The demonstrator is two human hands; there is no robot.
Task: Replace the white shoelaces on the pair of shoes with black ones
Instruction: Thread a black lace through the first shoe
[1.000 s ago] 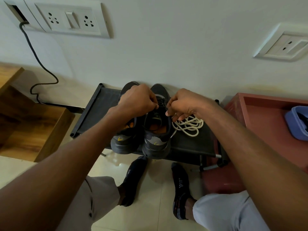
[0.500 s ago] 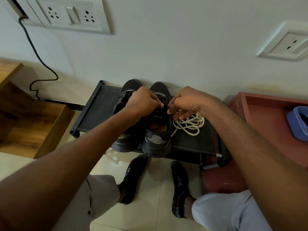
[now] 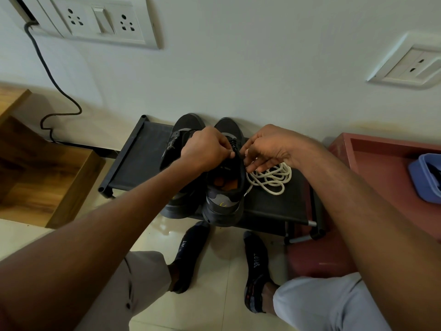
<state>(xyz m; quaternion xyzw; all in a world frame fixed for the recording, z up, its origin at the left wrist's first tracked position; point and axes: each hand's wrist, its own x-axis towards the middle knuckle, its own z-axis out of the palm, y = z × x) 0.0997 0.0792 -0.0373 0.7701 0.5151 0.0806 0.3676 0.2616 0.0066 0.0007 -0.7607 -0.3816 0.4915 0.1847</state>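
Note:
Two dark grey shoes stand side by side on a low black rack (image 3: 133,163), toes to the wall. The left shoe (image 3: 177,137) is partly hidden by my left arm. The right shoe (image 3: 224,199) shows an orange insole. My left hand (image 3: 205,149) and my right hand (image 3: 269,146) meet over the right shoe's lacing area, fingers curled and pinching a black lace (image 3: 235,145) there. A loose heap of white laces (image 3: 270,177) lies on the rack just right of that shoe, under my right hand.
A red-brown tray table (image 3: 372,168) with a blue container (image 3: 426,177) stands at the right. A wooden step (image 3: 47,173) is at the left. A black cable (image 3: 55,84) runs down the wall from a socket panel (image 3: 100,19). My socked feet (image 3: 191,254) rest on the tiled floor.
Both hands shifted slightly up toward the shoe's toe end and stay pinched over the right shoe's laces. The view has tilted a little.

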